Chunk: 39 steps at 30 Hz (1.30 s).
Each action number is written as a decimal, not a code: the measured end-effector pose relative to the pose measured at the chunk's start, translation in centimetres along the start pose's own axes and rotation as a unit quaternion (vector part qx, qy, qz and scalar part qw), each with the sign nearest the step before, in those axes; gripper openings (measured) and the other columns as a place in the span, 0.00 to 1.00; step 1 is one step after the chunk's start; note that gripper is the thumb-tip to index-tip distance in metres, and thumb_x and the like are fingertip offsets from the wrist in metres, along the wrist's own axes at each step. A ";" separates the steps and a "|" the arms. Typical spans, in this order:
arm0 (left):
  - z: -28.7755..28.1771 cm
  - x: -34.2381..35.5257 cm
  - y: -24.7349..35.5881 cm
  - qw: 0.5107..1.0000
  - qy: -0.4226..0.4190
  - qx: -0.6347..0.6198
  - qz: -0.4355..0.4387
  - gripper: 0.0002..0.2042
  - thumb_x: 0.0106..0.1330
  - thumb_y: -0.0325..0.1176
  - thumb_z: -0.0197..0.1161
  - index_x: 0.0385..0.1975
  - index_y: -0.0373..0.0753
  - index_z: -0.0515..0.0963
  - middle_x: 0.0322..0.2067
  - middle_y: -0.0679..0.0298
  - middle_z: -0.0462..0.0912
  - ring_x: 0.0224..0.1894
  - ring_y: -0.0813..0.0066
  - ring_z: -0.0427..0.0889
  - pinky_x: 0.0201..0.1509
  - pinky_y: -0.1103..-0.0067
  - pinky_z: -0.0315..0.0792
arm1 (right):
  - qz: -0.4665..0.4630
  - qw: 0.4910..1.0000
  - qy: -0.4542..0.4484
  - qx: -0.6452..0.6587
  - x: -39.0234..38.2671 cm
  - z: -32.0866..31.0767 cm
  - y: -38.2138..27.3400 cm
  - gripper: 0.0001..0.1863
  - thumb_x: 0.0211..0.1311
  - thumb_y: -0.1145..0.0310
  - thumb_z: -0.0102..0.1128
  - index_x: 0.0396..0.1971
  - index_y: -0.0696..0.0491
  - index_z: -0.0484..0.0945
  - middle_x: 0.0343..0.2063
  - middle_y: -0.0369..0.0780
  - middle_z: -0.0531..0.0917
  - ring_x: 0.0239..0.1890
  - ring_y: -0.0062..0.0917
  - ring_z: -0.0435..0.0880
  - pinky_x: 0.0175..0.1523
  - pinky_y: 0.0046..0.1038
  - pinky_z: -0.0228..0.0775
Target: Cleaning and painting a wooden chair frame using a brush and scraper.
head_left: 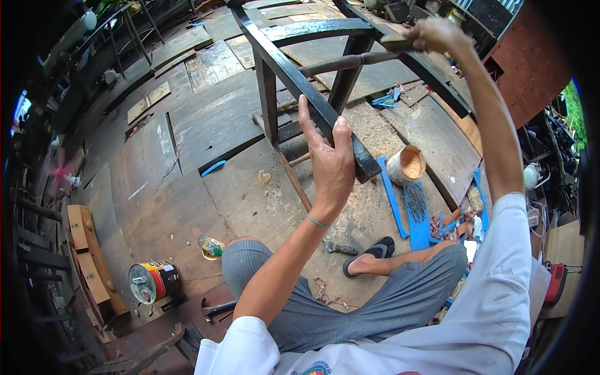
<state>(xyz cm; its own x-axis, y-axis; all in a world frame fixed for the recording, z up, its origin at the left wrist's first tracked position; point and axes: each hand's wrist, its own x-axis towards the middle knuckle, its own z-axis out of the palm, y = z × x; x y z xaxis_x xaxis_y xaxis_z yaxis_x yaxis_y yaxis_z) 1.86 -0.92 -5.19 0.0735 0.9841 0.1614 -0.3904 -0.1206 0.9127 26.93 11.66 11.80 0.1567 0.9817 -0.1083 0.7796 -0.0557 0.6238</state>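
Frame, head view: dark painted wood, over the board floor, ahead of the left knee; its long rail slants down toward the person, probably so that both hands can reach it.
Left hand: forefinger and thumb spread wide, thumb against the rail, perhaps steadying it; the other fingers are hidden, so I cannot tell whether they close underneath.
Right hand: raised at the frame's far right side, fingers bunched and partly curled; blur keeps me from telling whether they grip anything.
Pale pot: just right of the rail's near end, mouth open, peach-coloured stuff inside, powder or paste I cannot tell; that spot seems handy for reaching.
Tin: black, red and yellow, toward the floor's near left corner, out of the way, I judge; its top is smeared grey, contents unclear.
Small tub: green and yellow, just beside the left knee; contents too small to tell.
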 end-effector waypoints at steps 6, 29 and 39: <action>0.2 -0.1 -0.7 1.000 0.006 -0.028 0.010 0.32 0.69 0.35 0.48 0.69 0.38 0.41 0.43 0.54 0.70 0.32 0.78 0.70 0.38 0.78 0.71 | -0.018 0.988 0.149 0.025 0.6 2.1 0.2 0.20 0.64 0.54 0.53 0.56 0.29 0.73 0.41 0.38 0.83 0.42 0.33 0.83 0.46 0.36 0.76; 0.5 0.4 -0.7 0.999 -0.022 -0.045 0.019 0.33 0.68 0.35 0.49 0.68 0.37 0.39 0.51 0.49 0.65 0.38 0.75 0.70 0.46 0.76 0.70 | 0.088 0.926 0.156 0.333 -3.1 6.1 -5.8 0.22 0.68 0.52 0.46 0.61 0.33 0.67 0.38 0.49 0.82 0.40 0.42 0.82 0.46 0.39 0.72; 0.4 0.6 -1.1 0.999 -0.009 -0.013 0.040 0.35 0.68 0.39 0.49 0.69 0.38 0.38 0.40 0.54 0.70 0.32 0.76 0.70 0.39 0.77 0.70 | -0.071 0.807 0.423 0.405 -8.1 8.7 -7.7 0.31 0.64 0.62 0.55 0.67 0.43 0.58 0.36 0.43 0.84 0.32 0.33 0.82 0.40 0.33 0.71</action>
<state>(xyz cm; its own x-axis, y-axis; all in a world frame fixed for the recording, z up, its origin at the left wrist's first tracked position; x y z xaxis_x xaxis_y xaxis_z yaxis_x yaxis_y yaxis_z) 2.67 -0.28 -5.99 0.0584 0.9690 0.2402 -0.4192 -0.1945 0.8868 24.92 2.54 1.15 -0.1714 0.7425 0.6476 0.9479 0.3033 -0.0968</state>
